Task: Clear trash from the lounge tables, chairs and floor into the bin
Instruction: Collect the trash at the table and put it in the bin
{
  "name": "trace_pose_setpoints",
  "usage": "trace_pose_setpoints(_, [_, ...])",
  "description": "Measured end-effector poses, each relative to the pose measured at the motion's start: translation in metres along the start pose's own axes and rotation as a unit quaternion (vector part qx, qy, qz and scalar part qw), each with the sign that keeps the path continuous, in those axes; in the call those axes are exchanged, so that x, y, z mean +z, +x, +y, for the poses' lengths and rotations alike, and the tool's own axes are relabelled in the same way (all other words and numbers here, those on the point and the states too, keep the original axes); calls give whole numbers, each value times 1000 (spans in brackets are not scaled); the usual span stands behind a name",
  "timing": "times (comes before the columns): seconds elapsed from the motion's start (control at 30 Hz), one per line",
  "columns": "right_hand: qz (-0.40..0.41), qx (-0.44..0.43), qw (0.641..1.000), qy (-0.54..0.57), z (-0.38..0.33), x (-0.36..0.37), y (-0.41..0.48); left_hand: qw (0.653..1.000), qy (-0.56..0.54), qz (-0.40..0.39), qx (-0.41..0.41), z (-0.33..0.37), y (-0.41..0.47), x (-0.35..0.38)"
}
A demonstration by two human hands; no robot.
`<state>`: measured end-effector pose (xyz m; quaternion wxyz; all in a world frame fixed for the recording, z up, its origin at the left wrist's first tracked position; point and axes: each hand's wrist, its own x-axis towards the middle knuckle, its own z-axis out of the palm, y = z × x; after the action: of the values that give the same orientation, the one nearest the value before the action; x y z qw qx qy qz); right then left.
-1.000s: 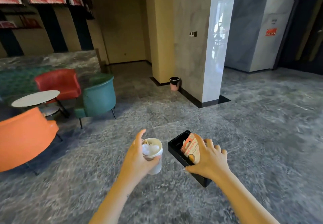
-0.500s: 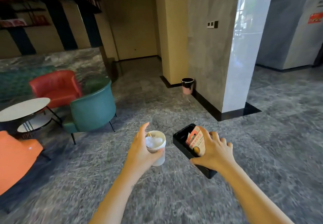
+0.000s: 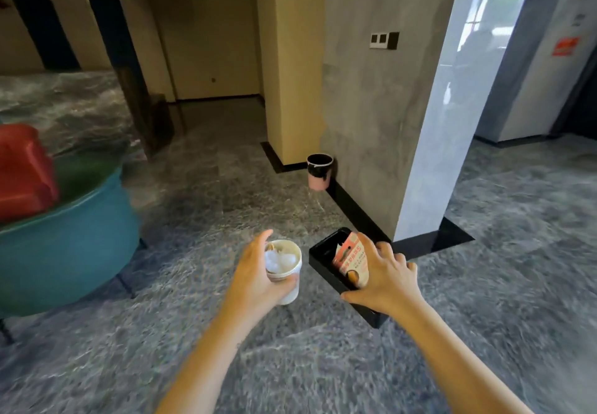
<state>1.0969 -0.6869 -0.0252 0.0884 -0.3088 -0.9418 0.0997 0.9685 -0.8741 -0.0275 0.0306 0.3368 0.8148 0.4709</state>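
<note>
1. Cup (image 3: 290, 291): white, matt, paper-looking; crumpled white tissue (image 3: 277, 260) inside.
2. Tray (image 3: 323, 268): black plastic, smooth, slight sheen.
3. Packet (image 3: 350, 260): printed paper, creased.
4. Bin (image 3: 318, 182): pink plastic, with a glossy black liner (image 3: 319, 161).
5. Floor (image 3: 484, 252): grey veined stone, polished.
6. Pillar (image 3: 361, 106): matt grey face, glossy white side.
7. Teal chair (image 3: 64, 245): smooth upholstery.
</note>
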Motion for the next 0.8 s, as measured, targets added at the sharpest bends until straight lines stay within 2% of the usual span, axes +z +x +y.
trace_pose_setpoints(0.23, [1,53,999,5,56,24,213,998,28,-48,29,-33,231,76])
trace_pose_setpoints(0.37, [1,50,998,22,81,55,362,997,38,-52,29,-73,367,127])
trace_pose_setpoints(0.47, [-19,35,999,27,95,68,476,997,60,-44,4,-100,471,150])
trace_pose_setpoints(0.63, [-3,6,1000,19,93,57,674,995,99,-6,-15,-124,647,155])
trace_pose_setpoints(0.8, [-22,-31,999,36,80,89,838,993,95,35,-62,-179,775,159])
